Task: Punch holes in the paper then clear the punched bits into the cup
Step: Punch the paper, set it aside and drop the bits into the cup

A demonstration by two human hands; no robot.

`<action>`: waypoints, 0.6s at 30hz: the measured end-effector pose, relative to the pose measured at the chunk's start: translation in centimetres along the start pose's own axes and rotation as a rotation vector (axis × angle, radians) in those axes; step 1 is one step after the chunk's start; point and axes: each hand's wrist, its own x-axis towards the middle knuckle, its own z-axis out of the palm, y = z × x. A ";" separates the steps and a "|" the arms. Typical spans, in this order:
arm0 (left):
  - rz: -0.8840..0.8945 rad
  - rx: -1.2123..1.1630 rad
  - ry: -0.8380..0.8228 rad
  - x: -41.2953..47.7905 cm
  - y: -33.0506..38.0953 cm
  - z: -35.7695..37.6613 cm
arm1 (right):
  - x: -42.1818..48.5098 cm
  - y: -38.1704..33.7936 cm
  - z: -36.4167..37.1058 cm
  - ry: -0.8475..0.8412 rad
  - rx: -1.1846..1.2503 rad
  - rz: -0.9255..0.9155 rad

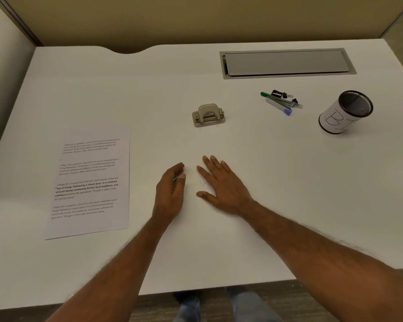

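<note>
A printed sheet of paper (89, 182) lies flat at the left of the white desk (265, 159). The metal hole punch (208, 115) stands in the middle, farther back. At the far right stands the black mesh cup (346, 112) wrapped in white paper. A faint scatter of tiny punched bits (203, 183) lies on the desk between my hands. My right hand (221, 185) lies flat with fingers spread, just right of the bits. My left hand (172, 189) stands on its edge left of them, fingers curled inward, holding nothing that I can make out.
Several pens, a marker and binder clips (282, 101) lie between the punch and the cup. A grey cable hatch (286, 63) is set into the desk at the back right. The front desk edge runs just below my forearms.
</note>
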 end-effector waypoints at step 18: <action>-0.018 -0.042 0.041 -0.1 0.2 0.4 | -2.6 -0.3 0.0 0.305 -0.056 -0.252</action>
